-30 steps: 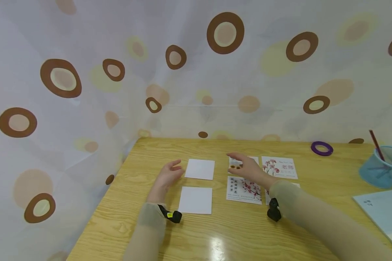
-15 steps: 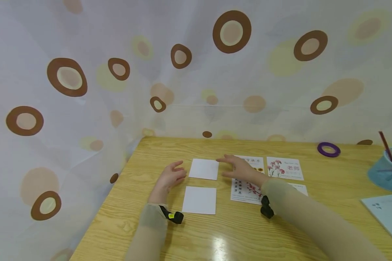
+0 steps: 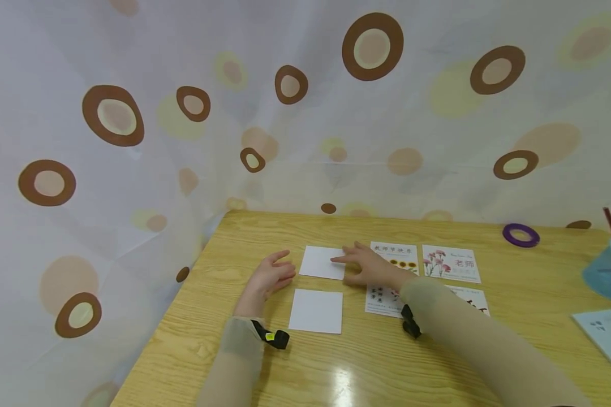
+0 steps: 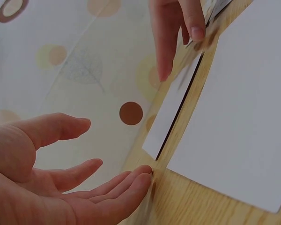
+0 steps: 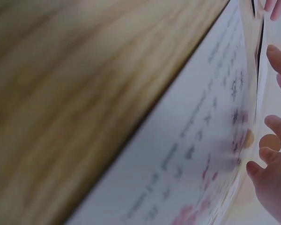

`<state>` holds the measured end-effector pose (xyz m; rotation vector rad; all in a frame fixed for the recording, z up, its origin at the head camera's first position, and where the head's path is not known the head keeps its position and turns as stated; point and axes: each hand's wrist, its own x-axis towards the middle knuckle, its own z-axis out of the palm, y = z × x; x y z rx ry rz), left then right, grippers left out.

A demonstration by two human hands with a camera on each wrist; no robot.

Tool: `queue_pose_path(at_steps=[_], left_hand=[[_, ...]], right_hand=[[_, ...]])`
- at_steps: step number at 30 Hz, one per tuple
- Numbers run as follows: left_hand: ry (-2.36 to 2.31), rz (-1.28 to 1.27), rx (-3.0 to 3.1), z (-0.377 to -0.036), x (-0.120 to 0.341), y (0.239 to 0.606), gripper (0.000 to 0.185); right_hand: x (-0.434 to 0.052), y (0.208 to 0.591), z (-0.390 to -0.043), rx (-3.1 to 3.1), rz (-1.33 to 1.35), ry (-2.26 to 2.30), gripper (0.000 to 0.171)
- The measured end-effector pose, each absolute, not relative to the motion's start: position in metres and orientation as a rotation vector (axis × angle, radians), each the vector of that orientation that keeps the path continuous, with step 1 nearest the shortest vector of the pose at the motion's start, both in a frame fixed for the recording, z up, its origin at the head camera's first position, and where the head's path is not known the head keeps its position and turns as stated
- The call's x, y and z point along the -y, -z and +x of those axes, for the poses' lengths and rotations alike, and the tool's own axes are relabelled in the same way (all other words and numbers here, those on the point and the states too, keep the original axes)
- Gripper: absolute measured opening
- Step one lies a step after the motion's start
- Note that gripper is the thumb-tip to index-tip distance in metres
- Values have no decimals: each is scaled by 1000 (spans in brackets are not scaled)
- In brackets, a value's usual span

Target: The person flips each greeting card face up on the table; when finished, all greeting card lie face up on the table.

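Note:
Two blank white cards lie one behind the other on the table, the back card (image 3: 313, 262) and the front card (image 3: 317, 311). My left hand (image 3: 270, 277) is just left of the back card, fingers loosely spread and holding nothing. Over that card's right edge reaches my right hand (image 3: 370, 267), index finger extended; in the left wrist view its fingertips (image 4: 196, 33) appear slightly above the card. Its wrist and sleeve partly cover a red-blossom card (image 3: 379, 302), also seen close up in the right wrist view. A sunflower card (image 3: 393, 249) sits behind the right hand.
A carnation card (image 3: 455, 265) and another printed card (image 3: 473, 298), partly hidden by the sleeve, lie to the right. Farther right are a purple ring (image 3: 521, 235), a blue pen cup (image 3: 608, 274) and a pale notepad (image 3: 606, 333). A spotted curtain (image 3: 295, 141) borders the table.
My right hand has moved left, from over the sunflower card to the right edge of the back white card. The left hand stays beside that card. The view has shifted slightly left.

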<state>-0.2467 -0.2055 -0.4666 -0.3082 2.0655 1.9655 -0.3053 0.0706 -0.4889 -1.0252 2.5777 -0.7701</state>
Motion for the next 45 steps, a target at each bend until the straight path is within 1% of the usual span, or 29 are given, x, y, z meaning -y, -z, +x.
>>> queue_pose_path(at_steps=[5,15,33,38,45], left_hand=[[-1962,-301,-2059,-247,204,467,61],[-1973,-315,-2031,-249,203,470,56],[-1928,-320,-2041,-249,202,470,49],[-1940,-303,-2034,-249,202,471,48],[-1956,-286,-2040,-250,202,472,51]], right_hand=[[-68,491,-306,-2575,-1076,703,54],[-64,495,-309,-2585,-1128,632,49],[-72,491,-308,-2493,-1130,731,47],[-74,490,-308,-2467,-1101,820,45],[-76,484,-306,-2416,-944,1020,41]])
